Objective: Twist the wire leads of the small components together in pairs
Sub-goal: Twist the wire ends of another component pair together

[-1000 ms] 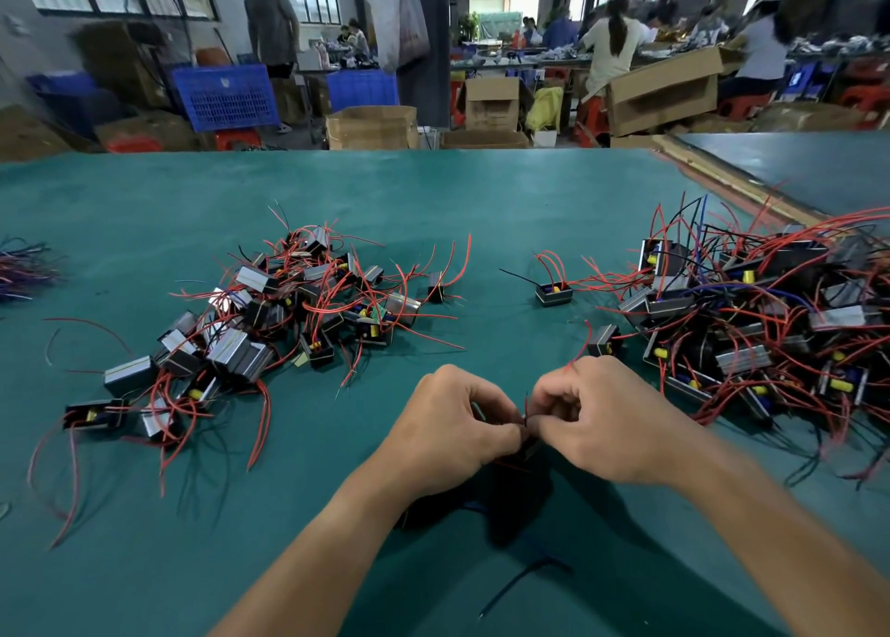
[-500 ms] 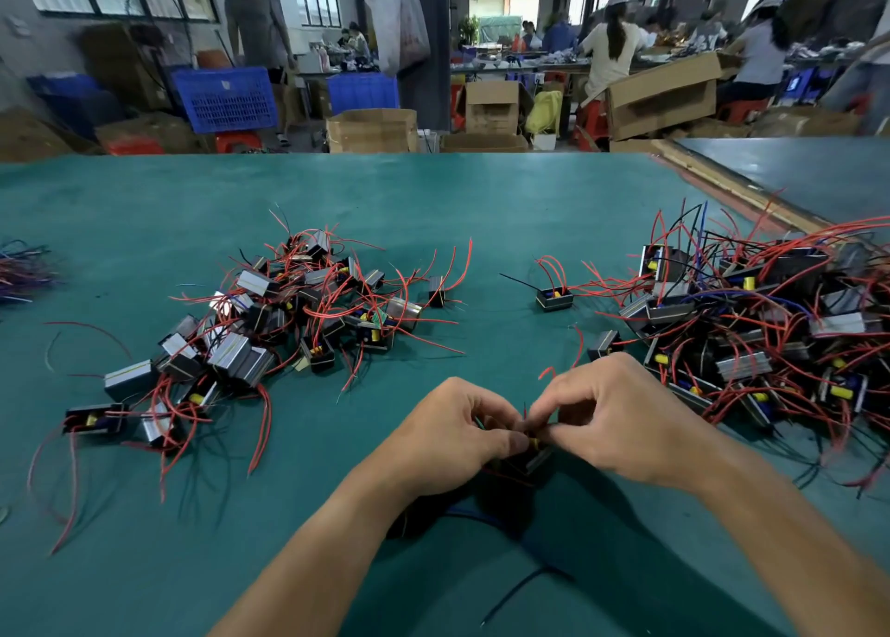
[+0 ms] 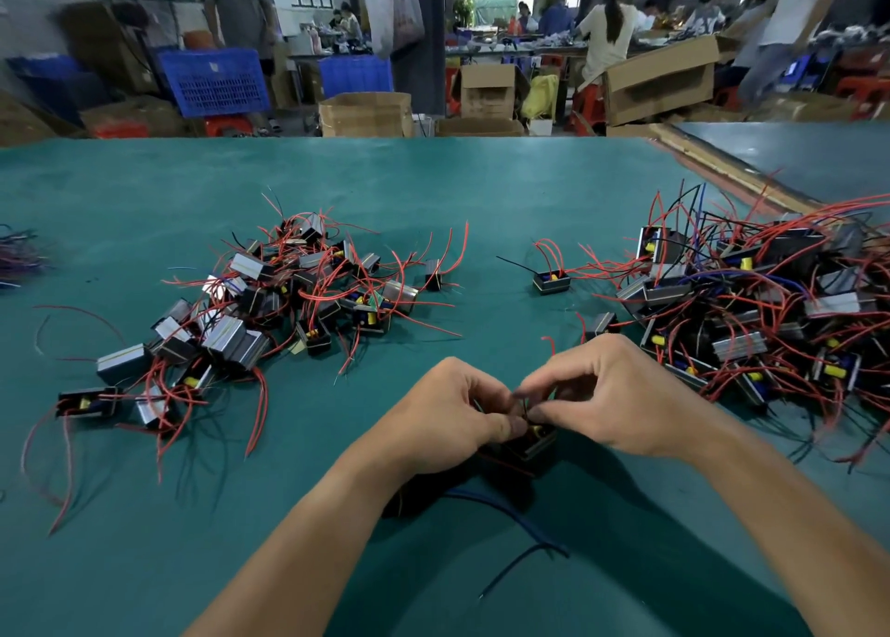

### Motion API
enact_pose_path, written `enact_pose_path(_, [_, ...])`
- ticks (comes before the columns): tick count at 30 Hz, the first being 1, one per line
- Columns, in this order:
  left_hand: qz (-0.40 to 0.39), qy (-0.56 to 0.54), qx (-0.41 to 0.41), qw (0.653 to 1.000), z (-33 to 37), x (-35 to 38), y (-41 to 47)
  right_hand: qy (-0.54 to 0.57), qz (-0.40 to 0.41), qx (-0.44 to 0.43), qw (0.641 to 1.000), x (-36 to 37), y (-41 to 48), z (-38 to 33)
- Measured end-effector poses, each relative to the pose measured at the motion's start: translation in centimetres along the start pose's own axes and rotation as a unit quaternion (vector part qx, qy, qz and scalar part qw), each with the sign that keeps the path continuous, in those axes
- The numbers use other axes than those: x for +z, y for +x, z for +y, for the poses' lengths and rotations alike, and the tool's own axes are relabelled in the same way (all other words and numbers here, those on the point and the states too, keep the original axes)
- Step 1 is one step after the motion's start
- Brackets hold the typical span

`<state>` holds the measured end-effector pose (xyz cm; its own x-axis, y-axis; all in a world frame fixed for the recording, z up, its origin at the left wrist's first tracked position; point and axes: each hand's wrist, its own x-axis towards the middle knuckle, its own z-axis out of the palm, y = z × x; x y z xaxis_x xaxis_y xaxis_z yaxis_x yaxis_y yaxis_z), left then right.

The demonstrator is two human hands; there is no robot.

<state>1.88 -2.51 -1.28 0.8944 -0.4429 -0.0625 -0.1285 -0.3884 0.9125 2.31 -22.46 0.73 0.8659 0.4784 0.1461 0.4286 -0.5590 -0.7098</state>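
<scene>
green table (image 3: 433,188) | component pile (image 3: 269,309) left | larger pile (image 3: 751,309) right

The left hand (image 3: 448,419) and the right hand (image 3: 611,395) are meeting over the teal cloth-covered table (image 3: 433,193), fingertips pinching thin wire leads (image 3: 524,407) just above a small black boxy component (image 3: 537,441). A loose blue wire (image 3: 505,506) is trailing from beneath it. A left heap of black-and-silver components with red leads (image 3: 269,299) is lying well apart from a larger right heap (image 3: 751,309).
</scene>
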Motion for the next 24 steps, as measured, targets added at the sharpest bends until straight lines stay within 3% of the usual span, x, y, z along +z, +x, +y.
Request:
enact_pose_path(7, [0.051, 0.028, -0.002, 0.998, 0.2, 0.4, -0.2, -0.04, -0.013, 0.004, 0.999, 0.4, -0.2, -0.2])
enact_pose_path(12, [0.171, 0.159, 0.137, 0.963, 0.4, 1.2, -0.3, -0.01, -0.018, 0.035, 0.999, -0.2, -0.3, -1.0])
enact_pose_path(18, [0.187, 0.26, 0.223, 0.921, 0.6, 1.6, -0.4, 0.134, -0.042, 0.188, 0.972, 0.0, -0.2, -1.0])
enact_pose_path(20, [0.173, 0.258, 0.214, 0.926, 0.6, 1.5, -0.4, 0.161, -0.056, 0.203, 0.964, -0.1, -0.2, -0.9])
enact_pose_path(24, [0.141, 0.169, 0.143, 0.965, 0.6, 0.9, -0.5, 0.115, -0.052, 0.092, 0.988, -0.6, -0.4, -1.2])
